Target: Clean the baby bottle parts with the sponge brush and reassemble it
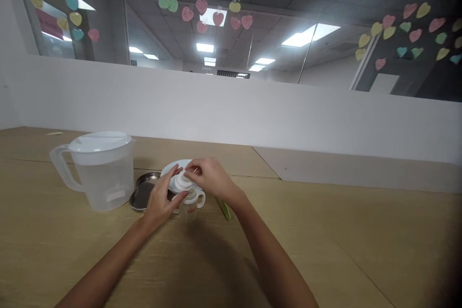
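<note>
A small clear baby bottle (190,207) with white side handles and red print stands upright on the wooden table (325,240). My right hand (209,177) pinches its white cap (185,180) from above. My left hand (160,198) is curled round the bottle's top and left handle, steadying it. A white plate (172,168) lies just behind the bottle, partly hidden by my fingers. A shallow metal dish (142,192) sits to the left of my left hand.
A translucent plastic jug (99,171) with a white lid and a handle on its left stands at the left. A green stick-like item (225,210) lies by my right wrist. A white partition wall (252,110) runs behind the table.
</note>
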`<state>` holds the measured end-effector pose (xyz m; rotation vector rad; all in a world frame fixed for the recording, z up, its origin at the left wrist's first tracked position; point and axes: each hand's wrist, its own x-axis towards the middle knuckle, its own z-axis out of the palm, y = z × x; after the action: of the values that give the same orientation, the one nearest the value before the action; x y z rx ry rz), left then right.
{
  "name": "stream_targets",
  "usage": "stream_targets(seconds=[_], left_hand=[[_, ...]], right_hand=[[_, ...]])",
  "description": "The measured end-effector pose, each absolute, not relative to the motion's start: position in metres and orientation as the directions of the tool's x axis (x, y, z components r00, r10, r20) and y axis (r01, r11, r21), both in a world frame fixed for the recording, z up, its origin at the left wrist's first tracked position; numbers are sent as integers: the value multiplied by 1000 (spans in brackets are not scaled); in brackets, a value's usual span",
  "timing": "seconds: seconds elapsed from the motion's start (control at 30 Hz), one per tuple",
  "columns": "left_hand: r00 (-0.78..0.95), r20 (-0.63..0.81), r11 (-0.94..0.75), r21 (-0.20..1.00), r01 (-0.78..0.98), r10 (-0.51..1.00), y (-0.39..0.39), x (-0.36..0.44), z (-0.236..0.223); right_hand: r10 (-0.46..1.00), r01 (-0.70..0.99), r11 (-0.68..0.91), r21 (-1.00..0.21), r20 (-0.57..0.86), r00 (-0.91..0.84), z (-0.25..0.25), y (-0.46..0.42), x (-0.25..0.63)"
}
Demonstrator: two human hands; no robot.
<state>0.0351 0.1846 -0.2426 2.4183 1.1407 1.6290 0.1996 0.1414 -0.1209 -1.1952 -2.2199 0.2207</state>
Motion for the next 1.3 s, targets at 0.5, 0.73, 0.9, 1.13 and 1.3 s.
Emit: stream_targets(seconds=[0.5, 0.73, 0.9, 1.13, 1.3], left_hand=[[139, 884, -761, 293, 579, 446, 180, 37, -250], [123, 936, -757, 183, 628, 329, 188, 35, -259], [126, 938, -768, 181, 614, 322, 185, 34, -257], [63, 909, -757, 302, 579, 412, 181, 33, -252], [5, 836, -631, 410, 658, 548, 191, 30, -252]], right_hand=[[739, 657, 667, -352, 430, -519, -143, 152, 180], [635, 707, 705, -51, 489, -598, -158, 160, 172], [628, 691, 705, -163, 596, -500, -165, 163, 168], [946, 182, 318, -931, 300, -119, -153, 171, 176], [942, 369, 284, -885, 329, 65, -154, 190, 198]])
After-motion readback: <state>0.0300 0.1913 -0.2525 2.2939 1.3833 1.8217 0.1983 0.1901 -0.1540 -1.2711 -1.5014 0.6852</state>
